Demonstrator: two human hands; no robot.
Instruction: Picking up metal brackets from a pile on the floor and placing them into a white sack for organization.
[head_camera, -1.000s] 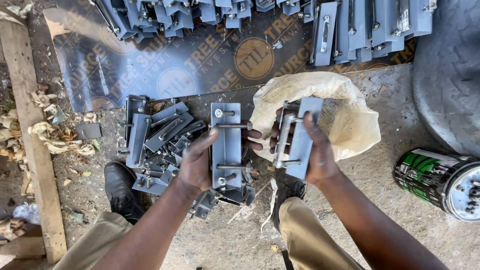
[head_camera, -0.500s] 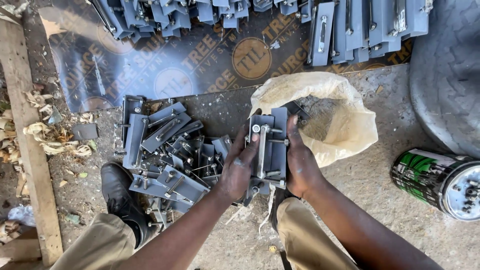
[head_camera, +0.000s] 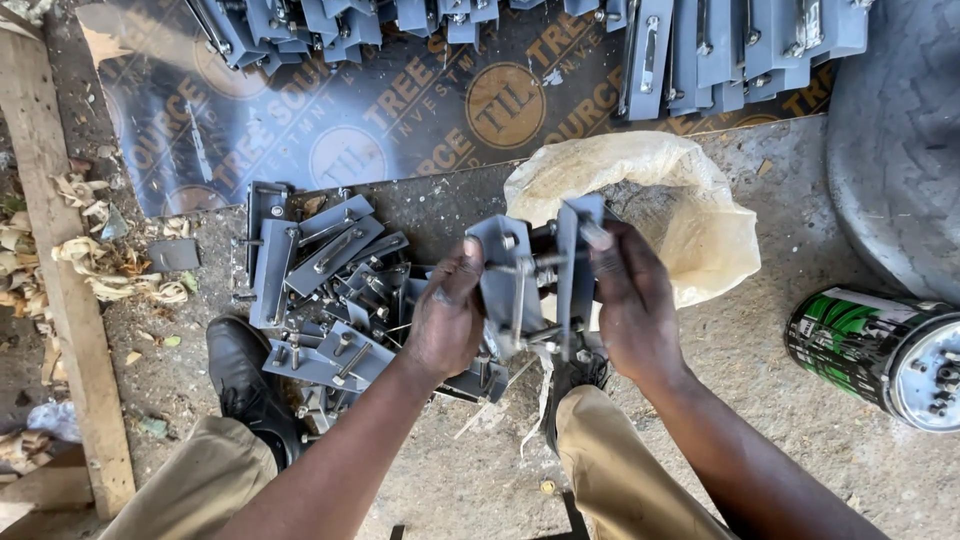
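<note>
Left edge: a weathered wooden plank (head_camera: 62, 300) lies along the ground, with pale wood shavings (head_camera: 110, 265) beside it. Next right, a loose heap of grey-painted flat steel bracket plates with bolts (head_camera: 320, 290) rests on the concrete floor (head_camera: 760, 400), just above a black leather shoe (head_camera: 245, 385). Behind the heap lies a dark printed plywood sheet (head_camera: 400, 120), on which rows of further grey brackets (head_camera: 720, 45) are laid out.

Centre: the left hand (head_camera: 445, 320) is closed around one grey steel plate (head_camera: 505, 280), thumb on its upper edge; the right hand (head_camera: 630, 310) is closed around a second, matching grey steel plate (head_camera: 572, 265). The two plates stand on edge, face to face, apart but joined by threaded bolts (head_camera: 530, 262), held just in front of a crumpled pale woven sack (head_camera: 690, 210).

Far right: a green-and-black paint tin (head_camera: 870, 350) lies on its side, well apart from the hands.

Judged step: the bracket pair is being fitted or adjusted on its bolts. The next move would call for keeping the plates parallel and the bolts aligned with their holes.
</note>
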